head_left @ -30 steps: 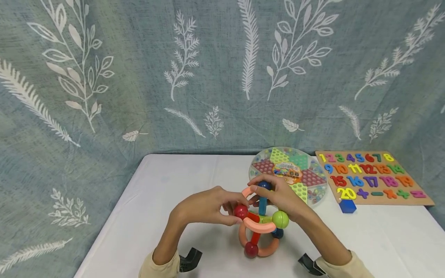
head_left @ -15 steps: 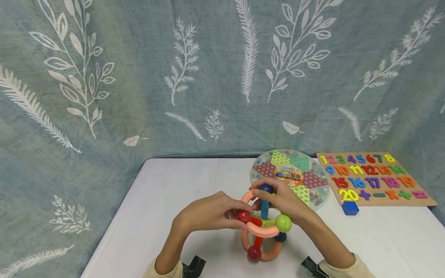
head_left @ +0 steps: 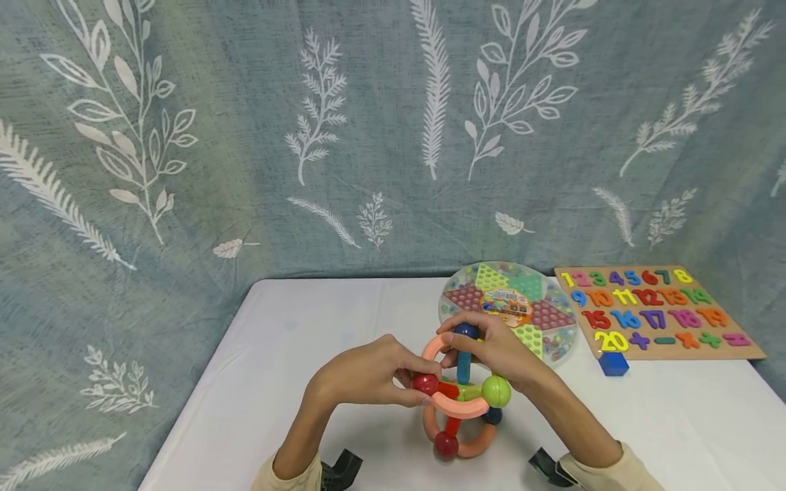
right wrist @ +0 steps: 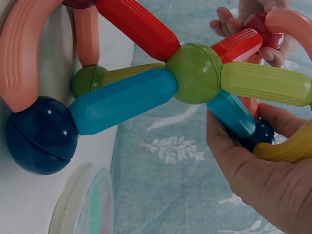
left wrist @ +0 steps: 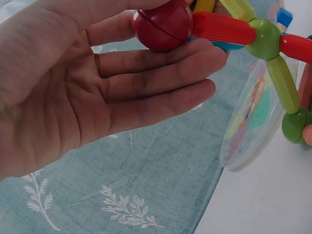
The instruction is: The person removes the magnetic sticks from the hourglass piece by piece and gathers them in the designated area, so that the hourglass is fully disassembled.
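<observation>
A toy frame of magnetic balls and rods stands on the white table, with a green ball [right wrist: 195, 73] at its centre. My left hand [head_left: 373, 376] pinches a red ball [head_left: 425, 384] at the frame's upper left; its other fingers extend below the ball in the left wrist view. At the top, my right hand [head_left: 500, 348] grips a dark blue ball [head_left: 466, 331] above a blue rod [head_left: 463, 367]. A curved salmon rod [head_left: 459, 407] joins the pinched red ball to a lime ball [head_left: 496, 391]. Lower down, another red ball [head_left: 446, 444] sits near the tabletop.
Behind the right hand lies a round Chinese checkers board [head_left: 467, 276]. To its right are a wooden number board [head_left: 700, 351] and a blue block [head_left: 613, 364]. A patterned curtain [head_left: 368, 136] hangs along the back edge of the white table [head_left: 245, 382].
</observation>
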The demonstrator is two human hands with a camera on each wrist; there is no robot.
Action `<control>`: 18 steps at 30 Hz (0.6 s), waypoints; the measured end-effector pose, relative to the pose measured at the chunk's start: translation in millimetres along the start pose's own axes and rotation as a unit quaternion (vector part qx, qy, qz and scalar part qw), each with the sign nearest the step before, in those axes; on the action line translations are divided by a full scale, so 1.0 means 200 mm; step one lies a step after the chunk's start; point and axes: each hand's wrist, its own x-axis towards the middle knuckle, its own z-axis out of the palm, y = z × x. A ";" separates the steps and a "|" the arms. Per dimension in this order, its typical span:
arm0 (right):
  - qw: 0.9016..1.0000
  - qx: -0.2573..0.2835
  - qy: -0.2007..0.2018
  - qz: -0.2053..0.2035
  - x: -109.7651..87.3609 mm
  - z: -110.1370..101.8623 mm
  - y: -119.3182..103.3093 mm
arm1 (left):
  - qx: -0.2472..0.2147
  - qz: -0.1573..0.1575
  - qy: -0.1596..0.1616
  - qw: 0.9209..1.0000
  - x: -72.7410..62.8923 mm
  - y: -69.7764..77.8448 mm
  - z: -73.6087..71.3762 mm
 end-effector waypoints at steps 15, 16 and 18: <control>1.000 -0.004 -0.007 -0.010 -0.01 0.01 0.00 | -0.032 0.006 0.022 0.999 -0.01 -0.01 0.02; 1.000 -0.005 -0.007 -0.010 -0.01 0.01 0.00 | -0.034 0.006 0.020 0.999 -0.01 -0.02 0.02; 1.000 -0.004 -0.008 -0.009 -0.01 0.01 0.01 | -0.039 0.006 0.015 0.999 -0.01 -0.02 0.02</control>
